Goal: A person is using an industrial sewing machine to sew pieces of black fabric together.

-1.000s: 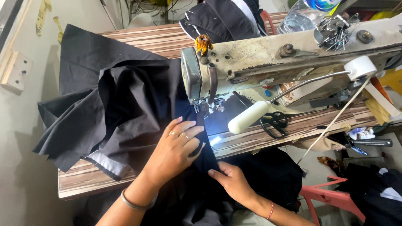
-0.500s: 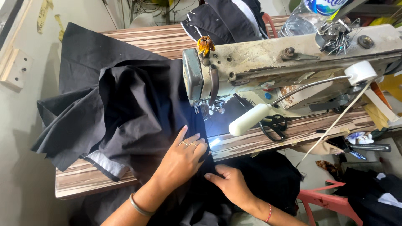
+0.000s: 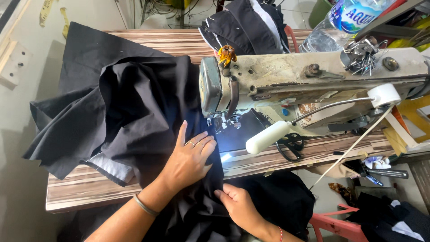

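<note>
A large piece of black fabric (image 3: 130,107) lies piled on the striped wooden table (image 3: 76,188), running under the needle area of an old cream sewing machine (image 3: 286,80). My left hand (image 3: 188,159) lies flat on the fabric just left of the presser foot (image 3: 224,123), fingers spread, with rings and a bracelet on the wrist. My right hand (image 3: 239,206) pinches the fabric's edge at the table's front, below the needle. A small lamp lights the cloth by the needle.
Black-handled scissors (image 3: 289,145) lie on the table right of the machine's white lamp head (image 3: 268,136). A clear water bottle (image 3: 336,27) and more dark garments (image 3: 246,22) sit behind the machine. A pink stool (image 3: 336,224) stands at the lower right.
My left hand has slid forward on the fabric toward the presser foot. My right hand has shifted left and closer to the table edge, gripping the cloth.
</note>
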